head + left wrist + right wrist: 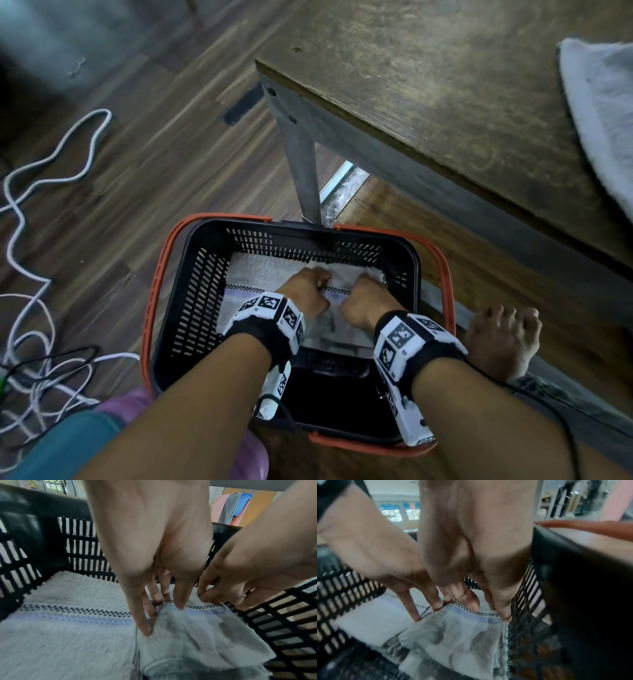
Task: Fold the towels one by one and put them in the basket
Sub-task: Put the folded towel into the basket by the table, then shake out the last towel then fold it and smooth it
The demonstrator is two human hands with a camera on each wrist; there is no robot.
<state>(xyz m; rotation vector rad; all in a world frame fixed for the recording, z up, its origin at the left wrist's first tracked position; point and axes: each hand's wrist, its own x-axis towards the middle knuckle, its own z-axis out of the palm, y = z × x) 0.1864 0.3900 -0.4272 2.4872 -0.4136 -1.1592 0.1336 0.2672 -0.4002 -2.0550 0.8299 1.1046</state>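
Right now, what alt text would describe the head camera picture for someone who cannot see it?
A person's left hand and right hand hold a folded white towel inside a black basket on the floor. A pale towel lies on the table.

3 cams: 1 head, 2 wrist, all aimed into the basket (202, 291).
Head cam looks steeply down from above, taking in table corner (308, 68) & floor (154, 154) too; each wrist cam sits v. close behind its own hand, facing down along the fingers (178, 595). All 3 share the towel (337, 329), left hand (305, 291) & right hand (363, 301).
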